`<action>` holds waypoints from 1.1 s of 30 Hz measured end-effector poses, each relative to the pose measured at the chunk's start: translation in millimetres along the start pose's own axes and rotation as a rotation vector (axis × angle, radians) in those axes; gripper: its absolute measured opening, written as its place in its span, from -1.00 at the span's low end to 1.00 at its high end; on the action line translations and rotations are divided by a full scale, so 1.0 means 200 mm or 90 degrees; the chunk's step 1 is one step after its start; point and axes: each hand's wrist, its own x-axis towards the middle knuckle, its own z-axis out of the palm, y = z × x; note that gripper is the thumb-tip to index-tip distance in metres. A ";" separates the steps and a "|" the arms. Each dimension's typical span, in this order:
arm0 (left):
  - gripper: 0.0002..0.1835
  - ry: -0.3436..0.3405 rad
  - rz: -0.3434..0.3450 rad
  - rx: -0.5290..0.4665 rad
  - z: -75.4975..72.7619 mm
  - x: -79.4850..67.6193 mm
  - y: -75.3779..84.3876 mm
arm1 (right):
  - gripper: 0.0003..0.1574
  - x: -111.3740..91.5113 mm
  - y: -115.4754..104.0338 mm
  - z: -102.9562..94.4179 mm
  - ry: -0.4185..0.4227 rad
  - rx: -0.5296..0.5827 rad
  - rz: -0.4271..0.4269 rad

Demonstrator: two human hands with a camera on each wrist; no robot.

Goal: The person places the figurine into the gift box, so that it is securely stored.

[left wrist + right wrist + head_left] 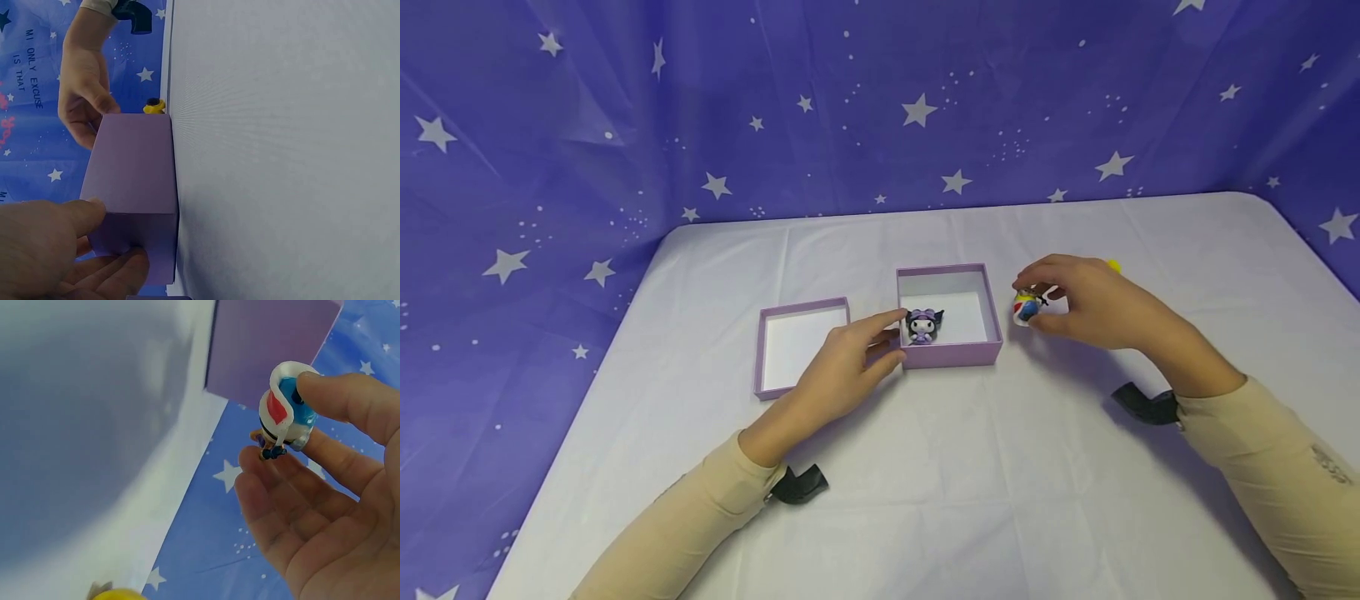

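Note:
A purple box (951, 357) with a white inside lies open side up on the table. In it, at the left wall, is a small black, white and lilac figurine (924, 327). My left hand (850, 358) touches the box's left side, its thumb at the near left corner and its fingers against the wall (159, 250). Just right of the box, my right hand (1093, 304) pinches another figurine (294, 403), coloured white, blue, red and yellow, between thumb and fingers. The hand covers part of this figurine in the head view.
A shallow purple-rimmed lid (760, 354) lies left of the box, partly behind the left hand. A small yellow object (1114, 266) shows behind the right hand. White cloth (970, 500) covers the table; a purple star-patterned curtain (850, 150) hangs behind.

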 end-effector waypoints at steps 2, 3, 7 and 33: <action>-0.44 0.000 0.002 -0.004 0.00 0.00 0.00 | -0.55 0.01 -0.01 0.00 0.007 0.004 -0.005; -0.45 0.001 0.002 -0.003 0.00 0.00 0.00 | -0.55 0.01 -0.02 0.00 0.009 0.005 -0.005; -0.45 0.000 -0.001 -0.003 0.00 0.00 0.00 | -0.54 0.02 -0.05 0.00 0.014 0.015 0.003; -0.45 -0.002 -0.011 -0.020 0.00 0.00 -0.01 | -0.50 0.16 -0.18 0.06 0.029 0.026 0.009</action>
